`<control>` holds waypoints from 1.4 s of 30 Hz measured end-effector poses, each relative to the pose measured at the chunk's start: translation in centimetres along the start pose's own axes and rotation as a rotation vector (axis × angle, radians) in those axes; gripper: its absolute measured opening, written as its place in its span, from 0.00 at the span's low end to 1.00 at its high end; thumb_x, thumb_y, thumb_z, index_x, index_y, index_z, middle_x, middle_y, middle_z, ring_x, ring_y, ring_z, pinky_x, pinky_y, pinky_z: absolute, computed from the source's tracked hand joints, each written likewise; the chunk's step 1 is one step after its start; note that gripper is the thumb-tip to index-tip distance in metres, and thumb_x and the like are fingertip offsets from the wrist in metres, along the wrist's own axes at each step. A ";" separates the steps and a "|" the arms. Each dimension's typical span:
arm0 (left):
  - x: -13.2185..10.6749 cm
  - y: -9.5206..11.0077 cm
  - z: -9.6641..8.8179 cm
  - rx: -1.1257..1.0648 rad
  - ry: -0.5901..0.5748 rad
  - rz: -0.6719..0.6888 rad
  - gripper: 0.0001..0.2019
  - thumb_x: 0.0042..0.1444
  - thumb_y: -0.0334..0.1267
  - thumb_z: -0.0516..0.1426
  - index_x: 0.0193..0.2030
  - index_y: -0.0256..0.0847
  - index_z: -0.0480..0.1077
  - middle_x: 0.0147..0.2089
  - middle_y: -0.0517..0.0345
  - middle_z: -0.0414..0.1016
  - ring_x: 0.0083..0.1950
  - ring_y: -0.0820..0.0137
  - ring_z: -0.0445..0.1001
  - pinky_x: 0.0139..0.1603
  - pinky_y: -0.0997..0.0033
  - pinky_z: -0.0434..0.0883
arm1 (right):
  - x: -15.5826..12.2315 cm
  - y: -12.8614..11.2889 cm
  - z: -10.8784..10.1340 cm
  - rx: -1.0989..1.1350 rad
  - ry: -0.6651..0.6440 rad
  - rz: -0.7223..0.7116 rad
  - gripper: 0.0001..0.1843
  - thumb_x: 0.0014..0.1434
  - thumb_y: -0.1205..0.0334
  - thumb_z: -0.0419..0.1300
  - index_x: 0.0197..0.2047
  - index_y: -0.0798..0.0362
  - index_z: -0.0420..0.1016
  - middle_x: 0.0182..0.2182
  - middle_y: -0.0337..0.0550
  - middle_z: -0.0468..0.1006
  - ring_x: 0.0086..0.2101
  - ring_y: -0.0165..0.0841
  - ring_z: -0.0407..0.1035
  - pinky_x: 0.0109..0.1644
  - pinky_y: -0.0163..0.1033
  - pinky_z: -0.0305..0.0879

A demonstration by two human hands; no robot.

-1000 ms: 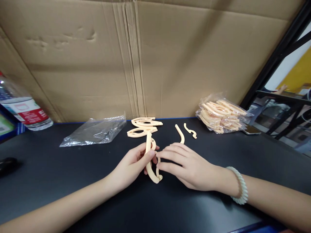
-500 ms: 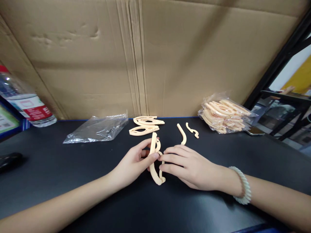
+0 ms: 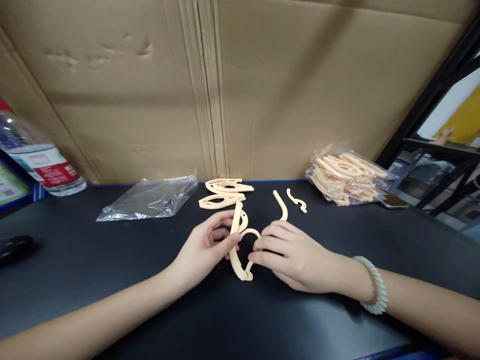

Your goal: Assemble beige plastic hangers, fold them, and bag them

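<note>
We see two bare hands meeting over a matte black tabletop (image 3: 75, 280). The left hand (image 3: 204, 250) is closed around a peach-coloured curved plastic bar (image 3: 235, 227). Thumb and fingers clamp the bar near its middle and hold it almost upright, its lower end close to the tabletop.

The right hand (image 3: 296, 255) sits just to the right of the left hand. Its fingertips pinch a thin peach plastic arc (image 3: 250, 232) that bows away from the bar and meets it again at the lower end. A pale beaded bracelet (image 3: 375, 292) circles the right wrist.

Just beyond the left hand lies a small pile of flat peach leaf-shaped plastic pieces (image 3: 225, 192). Further left of that hand we see a crumpled empty clear plastic bag (image 3: 148, 200). Just beyond the right hand lie two loose peach curved strips (image 3: 281, 205), side by side and apart. Further right of that hand is a clear bag stuffed with peach plastic pieces (image 3: 347, 175).

A clear water bottle with a red and white label (image 3: 37, 160) stands far to the left of both hands. A brown corrugated cardboard sheet (image 3: 300, 90) rises behind everything.
</note>
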State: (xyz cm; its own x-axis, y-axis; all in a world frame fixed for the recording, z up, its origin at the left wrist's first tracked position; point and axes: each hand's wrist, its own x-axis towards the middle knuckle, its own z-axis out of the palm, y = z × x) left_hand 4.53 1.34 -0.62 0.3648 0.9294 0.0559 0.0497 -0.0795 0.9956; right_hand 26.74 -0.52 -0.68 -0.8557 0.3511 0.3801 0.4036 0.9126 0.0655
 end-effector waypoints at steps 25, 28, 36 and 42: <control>-0.2 0.2 0.0 0.186 0.065 0.052 0.16 0.54 0.42 0.60 0.48 0.39 0.72 0.37 0.55 0.76 0.32 0.69 0.74 0.32 0.72 0.72 | 0.3 0.2 1.3 1.359 0.438 0.713 0.17 0.57 0.62 0.63 0.51 0.52 0.75 0.47 0.47 0.77 0.50 0.38 0.71 0.58 0.47 0.65; -0.2 0.1 0.0 0.217 0.107 0.025 0.17 0.54 0.42 0.59 0.50 0.39 0.71 0.37 0.56 0.74 0.28 0.72 0.71 0.27 0.74 0.69 | 0.5 0.2 1.3 1.416 0.498 0.823 0.18 0.56 0.58 0.65 0.49 0.53 0.72 0.41 0.45 0.77 0.40 0.34 0.75 0.48 0.41 0.71; -0.7 -0.4 0.1 0.549 0.075 0.274 0.12 0.58 0.36 0.56 0.48 0.43 0.73 0.39 0.56 0.75 0.33 0.69 0.72 0.33 0.73 0.68 | 0.6 0.2 1.0 1.480 0.202 0.859 0.20 0.60 0.47 0.60 0.43 0.57 0.69 0.24 0.39 0.76 0.14 0.24 0.64 0.16 0.27 0.55; -1.2 -1.2 -0.1 1.021 -0.004 0.637 0.12 0.64 0.33 0.51 0.51 0.42 0.70 0.38 0.56 0.76 0.37 0.69 0.76 0.36 0.74 0.70 | 0.5 -0.1 0.5 1.500 -0.052 0.853 0.28 0.58 0.37 0.56 0.39 0.57 0.70 0.17 0.37 0.73 0.11 0.24 0.61 0.12 0.26 0.52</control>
State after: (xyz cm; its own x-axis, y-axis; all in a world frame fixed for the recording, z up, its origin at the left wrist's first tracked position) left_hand 3.91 0.34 -1.83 0.5940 0.6187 0.5141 0.5725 -0.7741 0.2702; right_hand 26.07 -0.35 -0.99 -0.5990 0.7798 -0.1820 0.1088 -0.1459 -0.9833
